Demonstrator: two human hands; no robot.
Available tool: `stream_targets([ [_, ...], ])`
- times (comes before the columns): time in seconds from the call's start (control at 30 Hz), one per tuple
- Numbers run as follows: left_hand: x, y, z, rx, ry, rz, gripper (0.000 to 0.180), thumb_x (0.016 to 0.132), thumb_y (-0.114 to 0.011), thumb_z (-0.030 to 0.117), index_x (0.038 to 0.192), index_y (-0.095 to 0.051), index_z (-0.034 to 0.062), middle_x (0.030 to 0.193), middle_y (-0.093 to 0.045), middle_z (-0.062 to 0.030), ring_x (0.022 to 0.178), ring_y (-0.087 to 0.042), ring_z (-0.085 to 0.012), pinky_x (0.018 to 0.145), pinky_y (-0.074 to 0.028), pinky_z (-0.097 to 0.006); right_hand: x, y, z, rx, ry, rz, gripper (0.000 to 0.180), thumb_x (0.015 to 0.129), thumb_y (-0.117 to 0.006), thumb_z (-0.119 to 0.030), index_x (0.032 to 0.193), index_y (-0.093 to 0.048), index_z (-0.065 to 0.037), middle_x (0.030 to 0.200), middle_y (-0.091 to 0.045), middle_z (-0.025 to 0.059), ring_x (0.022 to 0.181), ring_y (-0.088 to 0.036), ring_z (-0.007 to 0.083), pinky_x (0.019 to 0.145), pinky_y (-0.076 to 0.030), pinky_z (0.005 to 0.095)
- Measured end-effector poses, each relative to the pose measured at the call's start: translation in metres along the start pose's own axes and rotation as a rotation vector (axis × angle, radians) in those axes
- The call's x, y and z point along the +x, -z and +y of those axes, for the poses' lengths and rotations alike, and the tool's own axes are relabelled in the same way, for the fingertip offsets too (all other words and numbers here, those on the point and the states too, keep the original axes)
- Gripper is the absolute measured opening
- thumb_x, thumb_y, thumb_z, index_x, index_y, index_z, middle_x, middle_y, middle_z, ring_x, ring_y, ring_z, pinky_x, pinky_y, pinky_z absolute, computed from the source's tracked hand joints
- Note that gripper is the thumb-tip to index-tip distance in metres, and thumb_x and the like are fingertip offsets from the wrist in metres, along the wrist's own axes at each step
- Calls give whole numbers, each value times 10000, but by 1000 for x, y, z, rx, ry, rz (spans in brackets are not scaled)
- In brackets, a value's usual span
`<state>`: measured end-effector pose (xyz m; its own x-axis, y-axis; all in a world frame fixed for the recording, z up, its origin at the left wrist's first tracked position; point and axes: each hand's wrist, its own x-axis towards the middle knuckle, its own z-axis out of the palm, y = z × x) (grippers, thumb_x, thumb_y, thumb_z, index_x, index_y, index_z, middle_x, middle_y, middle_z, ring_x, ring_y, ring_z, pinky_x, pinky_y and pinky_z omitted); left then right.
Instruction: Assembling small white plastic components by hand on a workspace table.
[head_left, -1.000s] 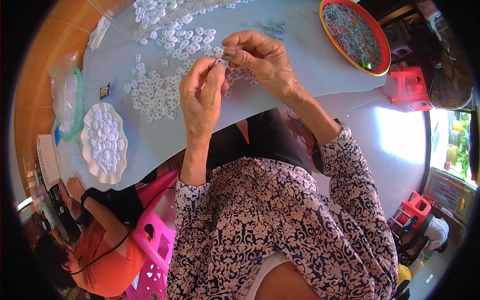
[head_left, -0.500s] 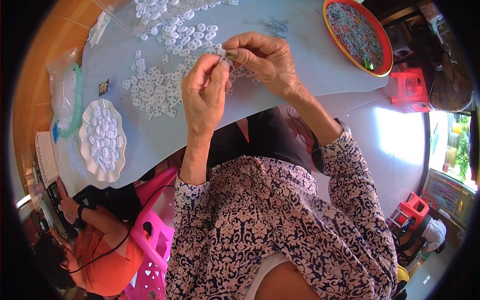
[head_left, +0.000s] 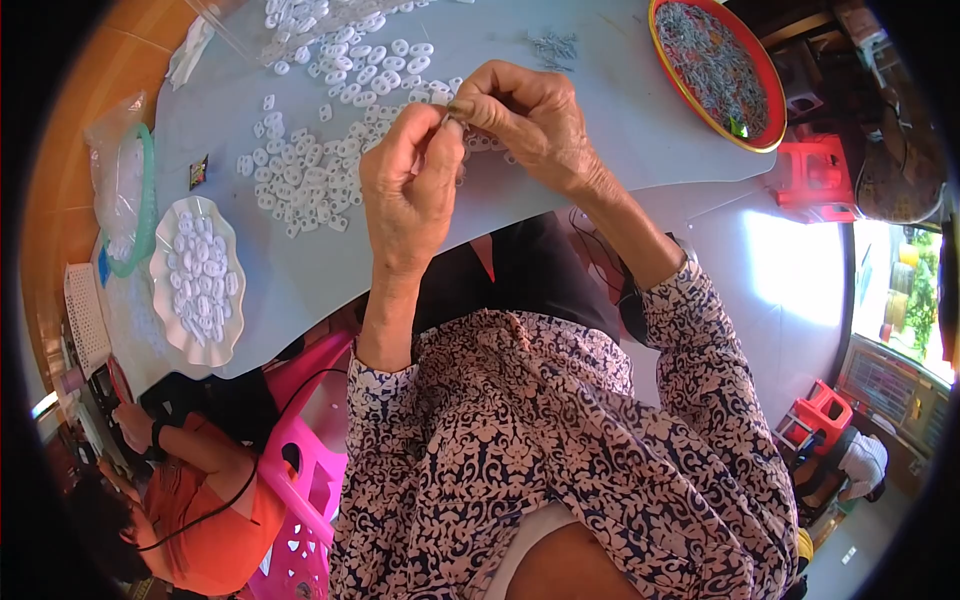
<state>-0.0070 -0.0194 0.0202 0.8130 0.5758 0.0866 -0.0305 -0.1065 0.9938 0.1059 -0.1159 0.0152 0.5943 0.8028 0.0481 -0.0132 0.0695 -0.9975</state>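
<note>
My left hand (head_left: 412,190) and my right hand (head_left: 532,125) meet fingertip to fingertip over the near part of the table. Both are closed in a pinch. A small white plastic piece (head_left: 440,98) shows at the fingertips, mostly covered by them. Whatever else the right thumb and forefinger grip is too small and hidden to name. Beneath and left of the hands lies a loose spread of small white oval plastic pieces with holes (head_left: 310,180). More of them (head_left: 385,70) trail toward the far edge.
A scalloped white dish (head_left: 230,335) of white pieces stands at left, beside a green-rimmed container (head_left: 150,190) and a small dark packet (head_left: 199,172). A red tray (head_left: 778,115) of thin grey metal pieces sits far right; a small heap (head_left: 553,50) lies nearer. A person in orange (head_left: 215,530) sits left.
My hands stay together in almost the same place, with the fingertips drawn slightly closer and the white piece between them less visible. The view has shifted a little.
</note>
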Motion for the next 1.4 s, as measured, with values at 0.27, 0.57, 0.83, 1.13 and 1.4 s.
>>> stream_targets([
  [0.27, 2, -3, 1, -40, 28, 1, 157, 892, -566, 147, 800, -540, 23, 610, -483, 19, 561, -452, -39, 499, -359, -202, 0, 5, 4, 15, -67, 29, 218, 894, -626, -219, 847, -641, -7, 687, -615, -6, 626, -517, 42, 545, -436, 199],
  [0.57, 2, 0, -1, -106, 43, -2, 123, 881, -554, 110, 802, -542, 16, 627, -491, 15, 564, -459, -47, 508, -360, -200, -1, 3, 10, 71, -3, 13, 205, 905, -609, -205, 915, -629, -1, 737, -622, 0, 651, -530, 47, 579, -448, 202],
  [0.83, 3, 0, -1, -64, -3, -26, 150, 894, -567, 146, 819, -551, 17, 645, -509, 10, 572, -479, -53, 516, -375, -195, -2, 3, 6, 102, 31, 23, 196, 897, -620, -190, 875, -636, 3, 713, -609, -8, 638, -505, 35, 555, -428, 201],
  [1.13, 4, 1, -3, -105, 10, 4, 181, 912, -561, 176, 899, -595, -1, 703, -563, -4, 618, -498, -61, 553, -388, -208, -1, -2, 1, 149, -38, 31, 208, 899, -618, -204, 889, -636, 3, 694, -611, 9, 621, -534, 47, 543, -450, 200],
  [1.4, 37, 24, -3, 569, -262, 215, 98, 860, -557, 110, 895, -618, 41, 746, -612, -121, 655, -554, -242, 614, -449, -338, 1, -1, 4, 201, -88, 67, 158, 894, -608, -133, 900, -623, 24, 746, -634, 40, 609, -546, 67, 553, -462, 211],
])
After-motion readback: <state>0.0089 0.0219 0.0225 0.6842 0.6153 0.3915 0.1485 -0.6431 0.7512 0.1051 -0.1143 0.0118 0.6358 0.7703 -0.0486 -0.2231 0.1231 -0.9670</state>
